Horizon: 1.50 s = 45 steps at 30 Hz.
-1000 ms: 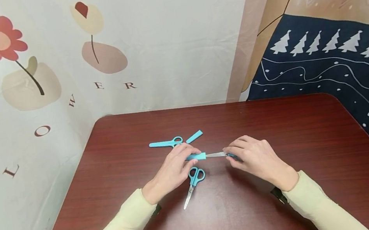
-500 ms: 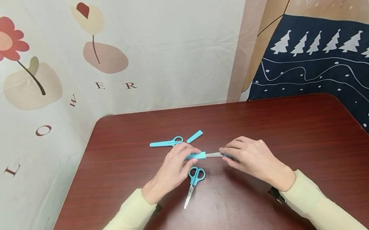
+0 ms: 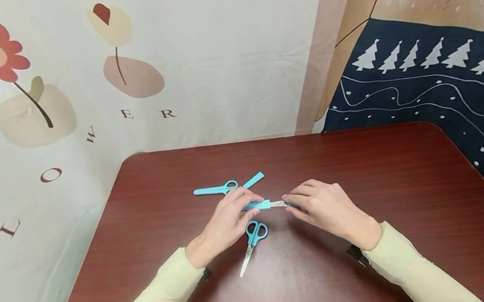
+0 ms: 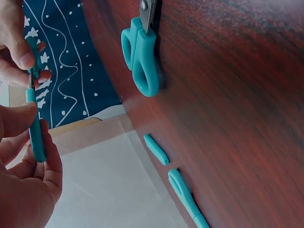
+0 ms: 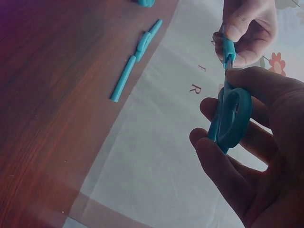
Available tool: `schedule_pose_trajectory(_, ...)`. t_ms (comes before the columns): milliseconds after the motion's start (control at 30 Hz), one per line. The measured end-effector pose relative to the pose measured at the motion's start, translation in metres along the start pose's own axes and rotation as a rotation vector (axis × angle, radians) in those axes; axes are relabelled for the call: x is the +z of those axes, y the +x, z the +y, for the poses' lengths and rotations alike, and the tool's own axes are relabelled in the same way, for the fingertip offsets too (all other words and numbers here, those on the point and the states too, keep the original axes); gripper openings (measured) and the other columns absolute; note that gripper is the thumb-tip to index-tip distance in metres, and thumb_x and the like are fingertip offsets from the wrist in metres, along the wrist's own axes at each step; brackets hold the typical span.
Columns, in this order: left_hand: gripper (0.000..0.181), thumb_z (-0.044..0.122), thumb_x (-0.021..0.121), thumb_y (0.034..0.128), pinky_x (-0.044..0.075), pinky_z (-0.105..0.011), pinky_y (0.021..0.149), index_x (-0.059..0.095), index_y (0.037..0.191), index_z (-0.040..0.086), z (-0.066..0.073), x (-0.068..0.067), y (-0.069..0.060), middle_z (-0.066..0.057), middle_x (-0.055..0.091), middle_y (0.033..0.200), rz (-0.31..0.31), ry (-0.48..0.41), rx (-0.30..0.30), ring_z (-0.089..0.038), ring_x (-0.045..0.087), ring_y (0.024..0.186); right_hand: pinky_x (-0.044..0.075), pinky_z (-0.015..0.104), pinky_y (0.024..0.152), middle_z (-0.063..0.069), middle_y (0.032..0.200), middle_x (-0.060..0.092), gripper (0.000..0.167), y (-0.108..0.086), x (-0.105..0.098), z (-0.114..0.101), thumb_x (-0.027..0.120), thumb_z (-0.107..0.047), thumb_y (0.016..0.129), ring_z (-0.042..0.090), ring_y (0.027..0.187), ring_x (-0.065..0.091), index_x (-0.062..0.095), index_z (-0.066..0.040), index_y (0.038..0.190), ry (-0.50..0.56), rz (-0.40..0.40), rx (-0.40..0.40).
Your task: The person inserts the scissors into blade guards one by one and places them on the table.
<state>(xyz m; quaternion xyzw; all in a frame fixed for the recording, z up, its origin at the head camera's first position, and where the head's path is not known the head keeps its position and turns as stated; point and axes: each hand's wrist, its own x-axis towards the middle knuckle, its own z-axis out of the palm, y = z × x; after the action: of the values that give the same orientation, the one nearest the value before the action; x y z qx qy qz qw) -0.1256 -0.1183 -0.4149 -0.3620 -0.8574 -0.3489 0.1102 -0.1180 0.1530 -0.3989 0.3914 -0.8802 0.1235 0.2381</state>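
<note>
Between thumb and fingers, my left hand [image 3: 226,221] pinches a turquoise blade cover [image 3: 262,205], a flat sleeve for scissors. My right hand [image 3: 330,209] holds a pair of scissors by its turquoise handles [image 5: 237,118], mostly hidden by the fingers in the head view. Its metal blades [image 3: 278,204] point left, their tips inside the cover and a short stretch bare. Below the left hand lies another pair of scissors [image 3: 252,242], uncovered, blades toward the person.
Behind the left hand lie a pair of scissors with a cover on its blades [image 3: 212,190] and a loose blade cover [image 3: 254,180]. All rest on a dark red wooden table [image 3: 388,166]. A printed cloth [image 3: 230,70] hangs behind the table's far edge.
My right hand has moved left with the scissors, so the blades go deeper into the cover and less metal shows. The left hand has stayed in place.
</note>
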Motion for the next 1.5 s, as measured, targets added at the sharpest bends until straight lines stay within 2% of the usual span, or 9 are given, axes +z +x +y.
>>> schedule_pose_trajectory(667, 0.021, 0.005, 0.077, 0.0927, 0.049, -0.028, 0.075, 0.074, 0.113, 0.008, 0.0029, 0.009, -0.0001, 0.0, 0.067, 0.112, 0.01, -0.011, -0.014, -0.015, 0.056, 0.094, 0.054, 0.027, 0.052, -0.001, 0.101, 0.077, 0.028, 0.0045, 0.0031, -0.0072, 0.087, -0.025, 0.086, 0.019, 0.095, 0.071, 0.081, -0.014, 0.111, 0.016, -0.016, 0.007)
schedule_pose_trajectory(833, 0.022, 0.003, 0.078, 0.0917, 0.049, -0.029, 0.076, 0.074, 0.113, 0.008, 0.0034, 0.0096, -0.0005, 0.0, 0.067, 0.111, 0.022, -0.005, -0.004, -0.016, 0.057, 0.095, 0.054, 0.027, 0.052, -0.002, 0.101, 0.077, 0.028, 0.0048, 0.0024, -0.008, 0.087, -0.026, 0.086, 0.018, 0.095, 0.071, 0.081, -0.014, 0.111, 0.009, -0.011, 0.0)
schedule_pose_trajectory(1100, 0.021, 0.003, 0.078, 0.0919, 0.048, -0.03, 0.075, 0.075, 0.112, 0.007, 0.003, 0.0101, -0.0004, -0.001, 0.067, 0.108, 0.008, -0.014, -0.015, -0.026, 0.06, 0.092, 0.051, 0.026, 0.049, -0.003, 0.1, 0.076, 0.029, 0.0049, 0.0021, -0.0087, 0.088, -0.026, 0.084, 0.018, 0.095, 0.07, 0.081, -0.015, 0.11, -0.006, -0.017, -0.004)
schedule_pose_trajectory(1267, 0.02, 0.003, 0.078, 0.0921, 0.048, -0.03, 0.075, 0.075, 0.112, 0.007, 0.0034, 0.01, 0.0003, -0.001, 0.067, 0.108, 0.0, -0.002, -0.015, -0.025, 0.059, 0.092, 0.049, 0.025, 0.048, -0.003, 0.1, 0.076, 0.028, 0.0058, 0.0024, -0.0092, 0.088, -0.026, 0.084, 0.018, 0.095, 0.07, 0.081, -0.015, 0.109, -0.007, -0.025, -0.003)
schedule_pose_trajectory(1500, 0.021, 0.002, 0.078, 0.0914, 0.049, -0.03, 0.075, 0.074, 0.111, 0.006, 0.0045, 0.01, 0.0008, -0.001, 0.067, 0.107, 0.006, 0.004, -0.008, -0.024, 0.059, 0.092, 0.052, 0.026, 0.05, -0.002, 0.099, 0.077, 0.027, 0.0062, 0.0038, -0.0091, 0.088, -0.025, 0.084, 0.019, 0.095, 0.071, 0.081, -0.015, 0.108, 0.011, -0.024, 0.005)
